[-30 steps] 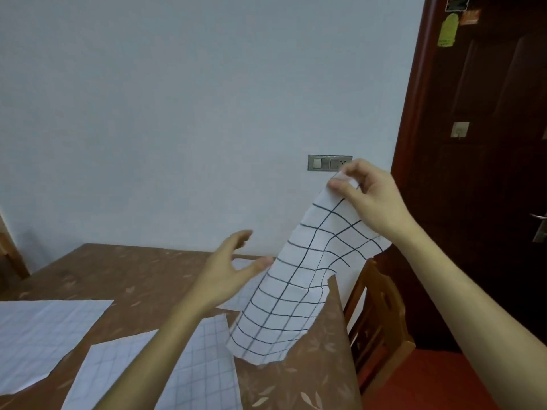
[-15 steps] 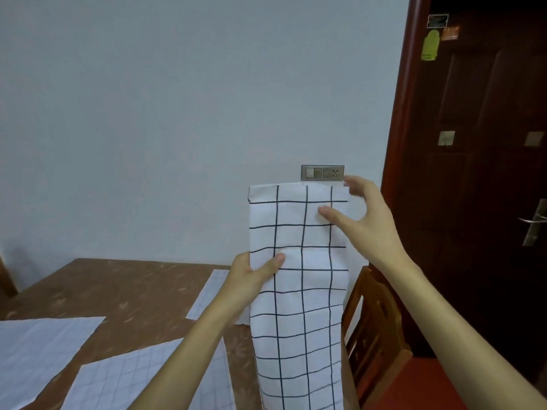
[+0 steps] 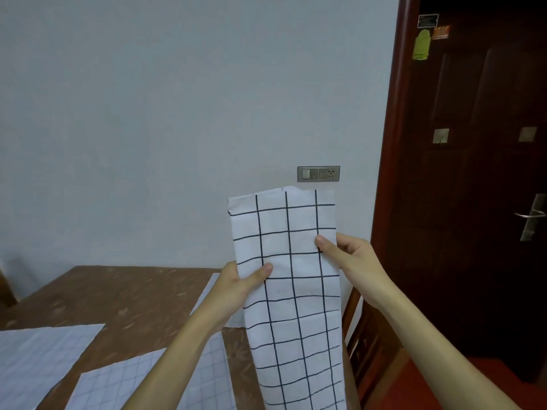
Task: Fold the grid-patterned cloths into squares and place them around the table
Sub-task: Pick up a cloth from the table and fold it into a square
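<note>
Grid cloth [image 3: 291, 291] held up in front of the wall as a long folded strip, long axis vertical, top edge up near the switch plate [image 3: 318, 174], bottom end running out of frame over the table [image 3: 124, 294] edge. Left hand [image 3: 236, 287] pinches its left edge, thumb on front; right hand [image 3: 350, 258] pinches the right edge a bit higher. Three more cloths flat on the table: [image 3: 38, 359], [image 3: 148, 383], [image 3: 211, 288]

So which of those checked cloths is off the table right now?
The bold-gridded cloth, held upright between both hands; the others lie flat on the table.
</note>
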Motion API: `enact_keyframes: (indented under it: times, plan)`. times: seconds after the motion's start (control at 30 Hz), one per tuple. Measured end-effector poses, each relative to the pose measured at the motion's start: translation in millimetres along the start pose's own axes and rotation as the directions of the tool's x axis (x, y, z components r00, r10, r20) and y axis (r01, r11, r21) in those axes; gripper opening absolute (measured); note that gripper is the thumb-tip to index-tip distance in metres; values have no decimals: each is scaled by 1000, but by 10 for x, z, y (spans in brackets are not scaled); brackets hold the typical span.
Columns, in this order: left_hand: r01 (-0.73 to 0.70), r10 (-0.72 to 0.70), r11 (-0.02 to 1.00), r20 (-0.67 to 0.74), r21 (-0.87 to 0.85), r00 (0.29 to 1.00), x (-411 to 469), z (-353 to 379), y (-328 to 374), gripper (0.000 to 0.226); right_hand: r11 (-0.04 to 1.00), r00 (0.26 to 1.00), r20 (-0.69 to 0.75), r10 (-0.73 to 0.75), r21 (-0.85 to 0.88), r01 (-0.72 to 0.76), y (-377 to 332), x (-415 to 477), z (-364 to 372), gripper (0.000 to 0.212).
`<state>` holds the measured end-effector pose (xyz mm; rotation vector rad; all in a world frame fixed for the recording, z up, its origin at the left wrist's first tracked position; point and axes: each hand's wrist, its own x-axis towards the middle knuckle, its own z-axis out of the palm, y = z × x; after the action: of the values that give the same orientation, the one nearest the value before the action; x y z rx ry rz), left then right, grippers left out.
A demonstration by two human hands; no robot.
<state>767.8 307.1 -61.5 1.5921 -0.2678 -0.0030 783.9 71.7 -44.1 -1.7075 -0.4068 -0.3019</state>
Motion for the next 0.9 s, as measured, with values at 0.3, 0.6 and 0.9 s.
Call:
enact_keyframes:
  times: [0.3, 0.6, 0.9]
  plan:
    - [-8, 2, 997, 79, 81, 997, -73, -52, 5, 27, 976, 993, -112, -25, 211, 49, -256, 54, -13, 23]
    - [-70, 68, 993, 21, 93, 997, -76, -37, -22, 25, 983, 973, -200, -118, 117, 144, -361, 90, 8, 22]
    - [-124, 124, 992, 0, 27, 992, -58, 29, -193, 18, 977, 959, -224, -173, 84, 195, -417, 153, -27, 86]
